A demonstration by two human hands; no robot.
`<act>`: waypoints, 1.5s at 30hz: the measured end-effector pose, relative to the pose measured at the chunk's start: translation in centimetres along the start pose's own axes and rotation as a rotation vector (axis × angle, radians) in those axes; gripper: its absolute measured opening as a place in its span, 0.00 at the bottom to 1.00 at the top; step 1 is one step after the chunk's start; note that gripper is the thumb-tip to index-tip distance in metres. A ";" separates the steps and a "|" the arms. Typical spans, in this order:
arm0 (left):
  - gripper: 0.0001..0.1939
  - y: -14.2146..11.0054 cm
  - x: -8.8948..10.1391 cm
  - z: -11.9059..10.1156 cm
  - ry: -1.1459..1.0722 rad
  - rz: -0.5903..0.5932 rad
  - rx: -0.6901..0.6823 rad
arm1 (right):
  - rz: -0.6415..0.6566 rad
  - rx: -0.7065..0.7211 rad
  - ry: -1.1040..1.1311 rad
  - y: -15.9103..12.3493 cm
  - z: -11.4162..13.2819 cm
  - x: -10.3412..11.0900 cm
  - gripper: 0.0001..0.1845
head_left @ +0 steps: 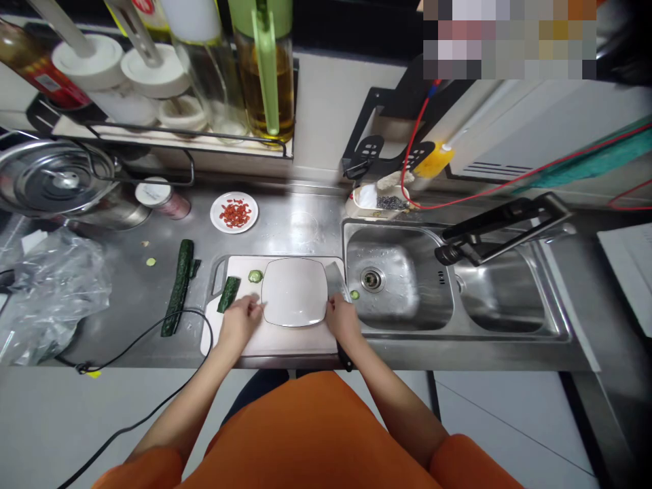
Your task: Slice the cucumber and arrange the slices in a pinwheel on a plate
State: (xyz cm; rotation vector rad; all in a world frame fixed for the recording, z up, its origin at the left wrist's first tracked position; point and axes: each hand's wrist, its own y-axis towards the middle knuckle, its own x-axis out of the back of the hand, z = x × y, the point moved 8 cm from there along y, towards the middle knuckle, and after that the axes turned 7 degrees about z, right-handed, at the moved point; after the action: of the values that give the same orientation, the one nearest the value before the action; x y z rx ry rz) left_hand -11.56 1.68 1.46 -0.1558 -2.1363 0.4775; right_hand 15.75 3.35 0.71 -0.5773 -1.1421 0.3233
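Head view: on the steel counter [137,299], a pale cutting board [300,342] lies beneath my left hand [242,319] and right hand [343,319]. My grip pinches a white plate [294,293] by opposite edges, between both hands, over the board. A knife [336,277] lies just beside my right hand, a cucumber piece [229,294] just beyond my left, a cucumber slice [255,276] farther forward.

Open counter [305,238] behind the plate [295,292] — cucumber piece [229,293] blocks left, knife [335,277] right.
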 end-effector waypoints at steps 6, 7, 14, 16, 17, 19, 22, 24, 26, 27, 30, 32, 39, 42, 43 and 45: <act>0.15 4.4 3.5 -0.9 0.223 -0.140 -0.030 | 0.012 0.070 0.010 -1.1 1.6 0.3 0.09; 0.15 4.9 3.6 -0.9 0.238 -0.144 -0.012 | 0.016 0.075 0.015 -1.2 1.8 0.2 0.09; 0.13 5.5 3.4 -0.3 0.224 -0.193 0.082 | 0.038 0.108 0.017 -1.9 2.3 -0.1 0.08; 0.12 5.3 3.4 -0.1 0.197 -0.210 0.086 | 0.037 0.114 0.016 -1.9 2.4 0.0 0.09; 0.12 5.3 3.4 0.0 0.181 -0.218 0.085 | 0.037 0.117 0.016 -1.9 2.5 0.0 0.09; 0.11 5.2 3.4 0.2 0.149 -0.220 0.080 | 0.039 0.122 0.015 -1.7 2.7 0.0 0.09; 0.11 5.3 3.5 0.4 0.119 -0.195 0.081 | 0.043 0.143 0.013 -1.4 3.4 0.0 0.08; 0.11 5.3 3.7 0.5 0.115 -0.190 0.080 | 0.048 0.167 0.010 -1.1 4.0 -0.1 0.09; 0.10 5.4 4.0 0.5 0.122 -0.202 0.084 | 0.052 0.191 0.001 -0.9 4.7 -0.1 0.09; 0.10 5.4 4.1 0.6 0.129 -0.207 0.090 | 0.054 0.203 -0.004 -0.8 5.1 -0.1 0.09; 0.10 5.7 4.3 0.7 0.151 -0.206 0.111 | 0.067 0.234 -0.014 -0.5 6.0 -0.1 0.08; 0.10 5.9 4.6 0.7 0.144 -0.210 0.106 | 0.069 0.269 -0.009 -0.4 6.7 -0.2 0.08; 0.12 5.8 4.1 0.0 -0.233 -0.072 -0.006 | 0.033 0.500 0.277 0.4 9.4 0.4 0.08; 0.12 5.4 2.7 -1.4 -0.430 0.070 -0.067 | 0.018 0.510 0.448 1.4 10.2 1.0 0.12; 0.12 5.3 2.1 -2.0 -0.481 0.125 -0.093 | 0.020 0.520 0.497 1.8 10.5 1.2 0.14; 0.12 5.0 1.0 -3.2 -0.557 0.220 -0.128 | 0.044 0.536 0.574 2.4 10.9 1.4 0.16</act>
State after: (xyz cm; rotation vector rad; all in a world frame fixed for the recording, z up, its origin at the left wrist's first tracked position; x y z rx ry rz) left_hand -9.85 7.40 1.91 -0.3686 -2.7136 0.5583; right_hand 6.41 8.91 3.61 -0.1934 -0.4563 0.4463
